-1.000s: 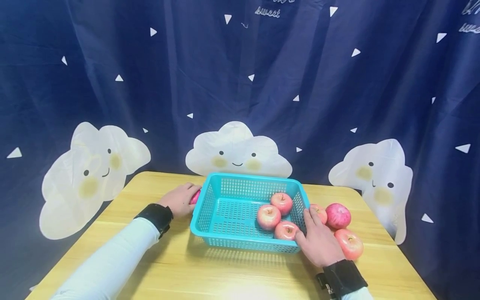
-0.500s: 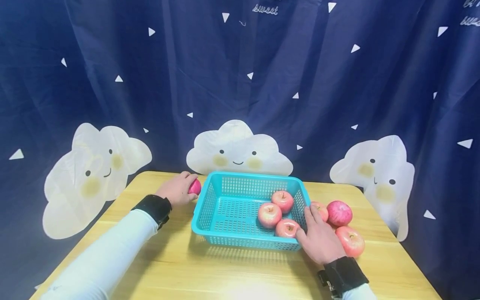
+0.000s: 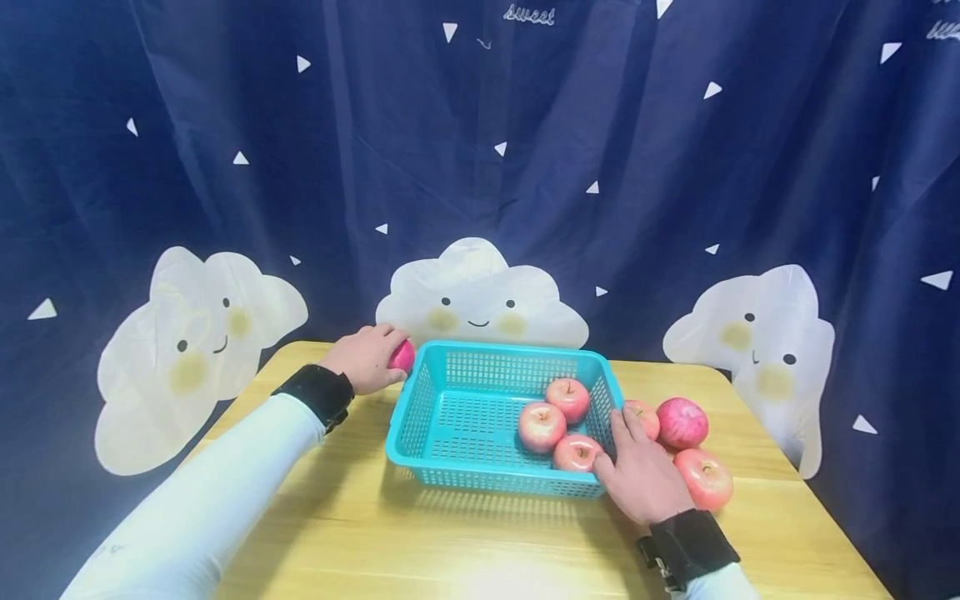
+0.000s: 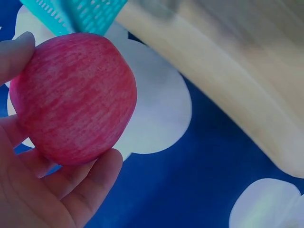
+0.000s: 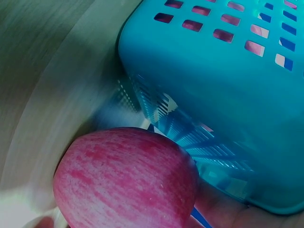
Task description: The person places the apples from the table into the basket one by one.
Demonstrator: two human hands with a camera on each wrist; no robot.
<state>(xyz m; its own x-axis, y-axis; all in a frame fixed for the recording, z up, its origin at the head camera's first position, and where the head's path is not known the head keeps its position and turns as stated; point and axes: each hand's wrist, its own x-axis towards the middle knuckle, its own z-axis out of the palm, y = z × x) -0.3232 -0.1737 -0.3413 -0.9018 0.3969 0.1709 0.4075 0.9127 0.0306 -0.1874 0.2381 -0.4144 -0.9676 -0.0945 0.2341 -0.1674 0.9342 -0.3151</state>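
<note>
In my left hand point(image 3: 366, 358) I grip a red apple point(image 4: 73, 97), thumb on one side and fingers round the other, just outside the left rear corner of the turquoise plastic basket point(image 3: 431, 468). The right hand point(image 3: 643, 482) holds the basket's right rim near the front corner, thumb over the rim. An apple point(image 5: 126, 178) is close under that hand in the right wrist view; the hand's underside is mostly hidden. Inside the basket, three pink apples sit together at the right, among them a middle apple point(image 3: 542, 427).
Outside the basket on the right lie several apples, including a dark pink apple point(image 3: 682, 422) and a lighter apple point(image 3: 707, 479). The wooden table point(image 3: 420, 546) has rounded rear corners. A dark blue curtain point(image 3: 427, 108) with white clouds hangs right behind it.
My left hand has moved the apple away from me along the basket's left side, and more of the apple shows. The right hand keeps its place on the rim.
</note>
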